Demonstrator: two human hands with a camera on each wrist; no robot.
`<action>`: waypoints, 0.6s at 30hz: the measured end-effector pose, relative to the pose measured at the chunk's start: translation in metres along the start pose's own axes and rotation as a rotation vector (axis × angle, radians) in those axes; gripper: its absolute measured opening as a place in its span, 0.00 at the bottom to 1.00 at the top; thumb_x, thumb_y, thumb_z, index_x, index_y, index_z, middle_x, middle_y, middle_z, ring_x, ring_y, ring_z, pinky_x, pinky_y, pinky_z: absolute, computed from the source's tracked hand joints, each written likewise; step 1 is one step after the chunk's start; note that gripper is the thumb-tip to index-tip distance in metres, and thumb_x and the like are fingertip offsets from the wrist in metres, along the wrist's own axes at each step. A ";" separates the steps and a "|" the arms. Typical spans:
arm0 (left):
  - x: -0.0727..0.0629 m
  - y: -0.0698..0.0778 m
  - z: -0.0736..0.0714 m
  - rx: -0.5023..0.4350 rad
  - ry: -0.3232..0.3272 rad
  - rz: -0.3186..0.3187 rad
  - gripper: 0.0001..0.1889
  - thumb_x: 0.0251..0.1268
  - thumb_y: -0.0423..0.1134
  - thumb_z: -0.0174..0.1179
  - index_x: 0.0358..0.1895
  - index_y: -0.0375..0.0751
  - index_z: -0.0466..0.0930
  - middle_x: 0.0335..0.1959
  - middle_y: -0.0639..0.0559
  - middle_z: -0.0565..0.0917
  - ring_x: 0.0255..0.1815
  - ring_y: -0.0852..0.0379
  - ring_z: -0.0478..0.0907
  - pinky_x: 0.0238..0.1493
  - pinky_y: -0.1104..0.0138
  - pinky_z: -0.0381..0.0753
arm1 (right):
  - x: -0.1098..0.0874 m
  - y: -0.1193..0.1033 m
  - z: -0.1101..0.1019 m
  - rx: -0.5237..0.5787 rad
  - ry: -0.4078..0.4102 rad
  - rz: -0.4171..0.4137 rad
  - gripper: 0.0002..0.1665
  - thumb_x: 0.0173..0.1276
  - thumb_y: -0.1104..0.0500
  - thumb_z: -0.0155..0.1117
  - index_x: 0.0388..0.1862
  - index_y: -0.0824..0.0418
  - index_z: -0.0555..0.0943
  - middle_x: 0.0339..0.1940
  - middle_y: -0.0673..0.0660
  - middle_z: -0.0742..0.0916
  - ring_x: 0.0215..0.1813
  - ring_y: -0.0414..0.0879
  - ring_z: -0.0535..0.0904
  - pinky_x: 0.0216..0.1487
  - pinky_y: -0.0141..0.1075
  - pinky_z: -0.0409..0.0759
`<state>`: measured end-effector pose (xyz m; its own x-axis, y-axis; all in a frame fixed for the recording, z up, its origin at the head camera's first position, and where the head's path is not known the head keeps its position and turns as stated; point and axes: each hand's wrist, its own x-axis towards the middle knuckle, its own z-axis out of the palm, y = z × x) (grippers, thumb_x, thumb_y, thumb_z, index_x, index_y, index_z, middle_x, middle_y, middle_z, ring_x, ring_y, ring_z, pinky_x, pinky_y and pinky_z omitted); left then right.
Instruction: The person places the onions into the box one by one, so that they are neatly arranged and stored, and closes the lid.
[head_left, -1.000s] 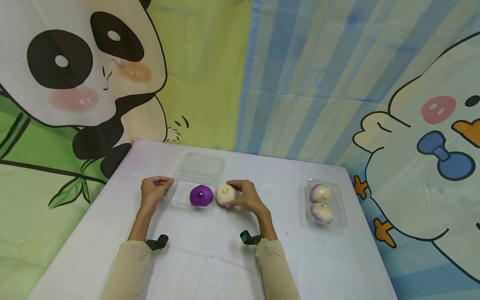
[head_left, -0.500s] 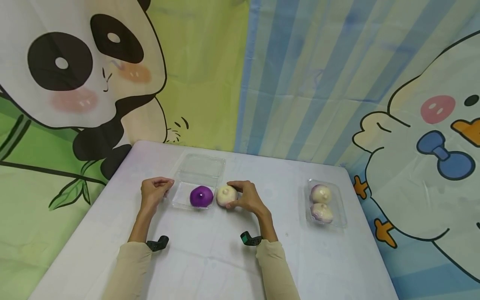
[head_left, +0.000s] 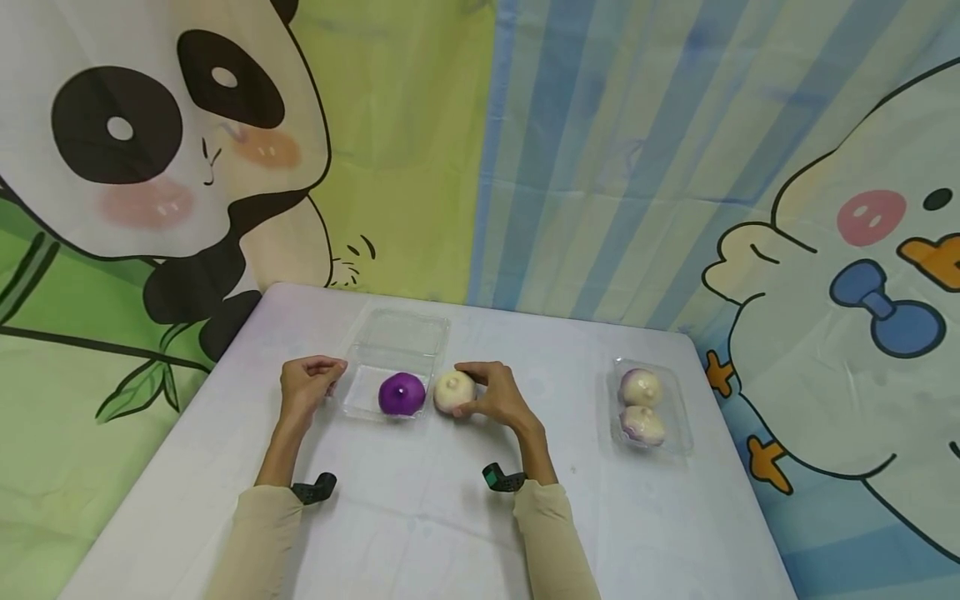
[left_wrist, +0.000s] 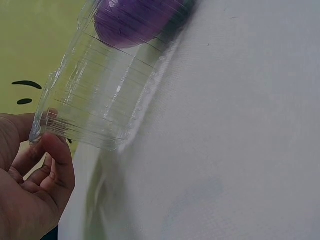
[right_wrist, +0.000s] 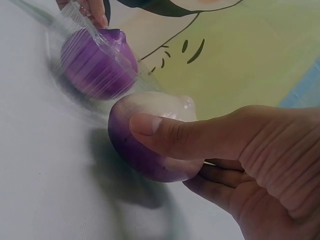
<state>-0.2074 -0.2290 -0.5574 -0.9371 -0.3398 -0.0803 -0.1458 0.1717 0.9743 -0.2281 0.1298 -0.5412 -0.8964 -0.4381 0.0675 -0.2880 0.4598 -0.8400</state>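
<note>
In the head view, a clear plastic clamshell box lies with its lid folded back on the table. A glossy purple onion sits in its right half. My left hand pinches the box's left edge between thumb and finger; the left wrist view shows the hand at the box's rim. Just right of the box, my right hand holds a white-and-purple onion. In the right wrist view, the thumb lies across this onion, which appears raised above its shadow.
A second clear box stands at the table's right side, holding two white-and-purple onions. The white-covered table ends at a printed curtain with cartoon animals.
Both hands, the onions and the boxes keep practically the same places. Only a slight shift of the head view shows.
</note>
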 end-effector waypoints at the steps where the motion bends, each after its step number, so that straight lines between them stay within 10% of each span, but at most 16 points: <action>1: 0.000 0.000 0.000 0.000 0.000 0.000 0.14 0.72 0.34 0.73 0.50 0.23 0.88 0.24 0.55 0.88 0.21 0.67 0.75 0.21 0.75 0.77 | 0.000 0.000 0.000 0.000 0.000 0.000 0.48 0.49 0.65 0.93 0.71 0.66 0.83 0.69 0.62 0.89 0.72 0.59 0.85 0.77 0.49 0.82; 18: 0.000 0.001 0.001 -0.006 -0.001 0.003 0.15 0.72 0.34 0.74 0.50 0.23 0.88 0.23 0.55 0.88 0.19 0.67 0.75 0.19 0.74 0.75 | -0.003 0.001 -0.003 0.006 0.008 -0.003 0.48 0.50 0.65 0.93 0.71 0.67 0.83 0.69 0.62 0.88 0.72 0.59 0.85 0.78 0.50 0.82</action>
<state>-0.2075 -0.2279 -0.5563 -0.9379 -0.3379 -0.0779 -0.1412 0.1671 0.9758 -0.2270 0.1339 -0.5403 -0.8979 -0.4338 0.0743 -0.2889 0.4537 -0.8430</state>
